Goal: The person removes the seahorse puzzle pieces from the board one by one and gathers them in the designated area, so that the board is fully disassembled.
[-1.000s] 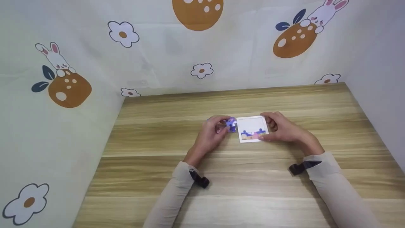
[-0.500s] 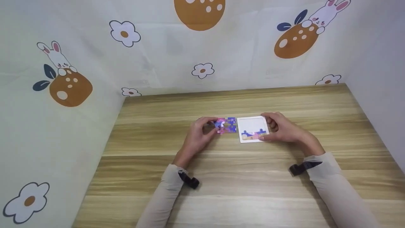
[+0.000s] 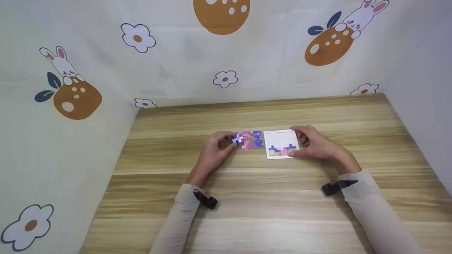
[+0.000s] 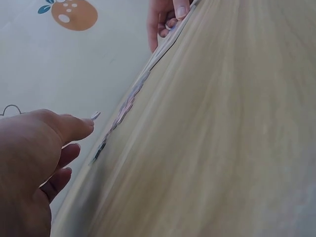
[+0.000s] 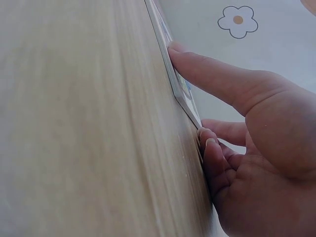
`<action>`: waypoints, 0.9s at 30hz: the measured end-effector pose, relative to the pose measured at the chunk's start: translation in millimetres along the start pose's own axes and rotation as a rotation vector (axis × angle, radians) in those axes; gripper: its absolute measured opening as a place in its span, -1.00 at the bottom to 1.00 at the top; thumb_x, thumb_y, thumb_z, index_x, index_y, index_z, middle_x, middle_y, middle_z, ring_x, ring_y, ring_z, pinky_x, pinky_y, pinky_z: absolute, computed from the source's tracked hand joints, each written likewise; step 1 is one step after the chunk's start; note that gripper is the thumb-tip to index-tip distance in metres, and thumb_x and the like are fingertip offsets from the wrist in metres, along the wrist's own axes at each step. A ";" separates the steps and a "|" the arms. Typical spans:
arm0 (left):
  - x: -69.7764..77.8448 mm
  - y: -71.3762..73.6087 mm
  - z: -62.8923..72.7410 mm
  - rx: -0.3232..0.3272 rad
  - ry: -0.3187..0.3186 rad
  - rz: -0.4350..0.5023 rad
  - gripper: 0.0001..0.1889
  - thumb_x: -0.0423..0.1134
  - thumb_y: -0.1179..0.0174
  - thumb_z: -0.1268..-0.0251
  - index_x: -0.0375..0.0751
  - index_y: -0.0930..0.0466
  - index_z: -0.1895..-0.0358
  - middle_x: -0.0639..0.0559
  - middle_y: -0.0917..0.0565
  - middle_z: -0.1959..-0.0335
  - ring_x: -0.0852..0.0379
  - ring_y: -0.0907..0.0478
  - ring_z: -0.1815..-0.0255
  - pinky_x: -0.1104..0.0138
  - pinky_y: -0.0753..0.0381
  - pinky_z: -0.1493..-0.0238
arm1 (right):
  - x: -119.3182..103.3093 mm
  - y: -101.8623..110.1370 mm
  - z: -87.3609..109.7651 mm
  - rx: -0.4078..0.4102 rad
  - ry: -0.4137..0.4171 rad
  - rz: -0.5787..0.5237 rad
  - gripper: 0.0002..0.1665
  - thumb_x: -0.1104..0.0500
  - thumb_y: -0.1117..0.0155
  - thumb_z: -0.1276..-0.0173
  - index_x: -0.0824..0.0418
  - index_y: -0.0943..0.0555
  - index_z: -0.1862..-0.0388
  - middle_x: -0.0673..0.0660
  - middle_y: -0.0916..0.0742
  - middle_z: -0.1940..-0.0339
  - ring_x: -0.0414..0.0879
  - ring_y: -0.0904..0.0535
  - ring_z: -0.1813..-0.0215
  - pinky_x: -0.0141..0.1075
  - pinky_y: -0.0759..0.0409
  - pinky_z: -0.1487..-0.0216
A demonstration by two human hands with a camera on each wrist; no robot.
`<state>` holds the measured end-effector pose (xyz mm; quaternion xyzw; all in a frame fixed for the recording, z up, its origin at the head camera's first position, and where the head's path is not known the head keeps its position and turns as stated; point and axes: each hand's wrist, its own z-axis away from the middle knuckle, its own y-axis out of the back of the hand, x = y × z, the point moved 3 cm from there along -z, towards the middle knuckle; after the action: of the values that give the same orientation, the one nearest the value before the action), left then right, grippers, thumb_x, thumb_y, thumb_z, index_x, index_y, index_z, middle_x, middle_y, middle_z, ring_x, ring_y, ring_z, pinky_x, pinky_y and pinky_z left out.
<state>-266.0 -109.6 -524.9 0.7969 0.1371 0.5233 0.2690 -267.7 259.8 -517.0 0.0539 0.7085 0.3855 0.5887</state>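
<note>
My left hand [image 3: 214, 150] pinches a blue-and-white jigsaw piece [image 3: 238, 138] between thumb and fingers; in the left wrist view that piece [image 4: 95, 116] shows as a thin edge at the fingertip, raised off the table. Just right of it lie several loose pink and purple jigsaw pieces [image 3: 258, 143] in a small block. Beside them rests a square white puzzle tray [image 3: 281, 138], its near row filled with pieces and its upper part bare. My right hand [image 3: 317, 143] grips the tray's right side, thumb on the near right corner, fingers at the far corner.
The wood-grain table [image 3: 268, 204] runs to a pale cloth wall [image 3: 183, 63] printed with flowers and rabbits at the back and left. A plain white wall [image 3: 420, 84] stands at right. Both wrists wear black cameras [image 3: 206, 199].
My left hand has moved left, away from the tray, with the pinched piece, uncovering the loose pieces on the table. My right hand and the tray have stayed in place.
</note>
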 end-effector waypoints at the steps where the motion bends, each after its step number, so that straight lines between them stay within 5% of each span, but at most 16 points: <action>1: -1.1 1.3 0.0 0.002 0.003 -0.006 -0.65 -0.29 -0.48 -0.39 -0.06 -0.77 -0.21 0.05 -0.81 -0.14 0.07 -0.72 -0.13 0.11 -0.72 -0.21 | 0.1 0.2 -0.1 -0.001 -0.002 -0.001 0.01 0.19 -0.74 -0.18 0.47 -0.42 -0.50 0.26 -0.47 0.01 0.01 -0.36 0.03 -0.37 -0.43 0.04; 11: -12.3 8.4 0.6 -0.038 -0.002 -0.085 -0.69 -0.24 -0.51 -0.37 -0.05 -0.81 -0.14 0.09 -0.84 -0.10 0.05 -0.70 -0.15 0.12 -0.64 -0.30 | -0.2 -0.2 -0.7 0.004 -0.005 0.001 0.01 0.21 -0.74 -0.18 0.48 -0.42 -0.51 0.24 -0.48 0.02 0.02 -0.37 0.03 -0.34 -0.43 0.03; 27: -17.0 8.1 1.1 -0.152 -0.026 -0.075 -0.70 -0.17 -0.53 -0.36 -0.03 -0.85 -0.12 0.09 -0.86 -0.11 0.00 -0.65 -0.24 0.05 -0.47 -0.42 | -0.9 -0.6 -1.4 0.011 0.030 -0.001 -0.07 0.24 -0.73 -0.18 0.48 -0.45 -0.43 0.23 -0.47 0.06 0.00 -0.37 0.08 -0.34 -0.42 0.09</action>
<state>-272.6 -125.0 -533.5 0.7753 0.1232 0.5114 0.3497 -268.5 258.2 -516.6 0.0510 0.7191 0.3822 0.5781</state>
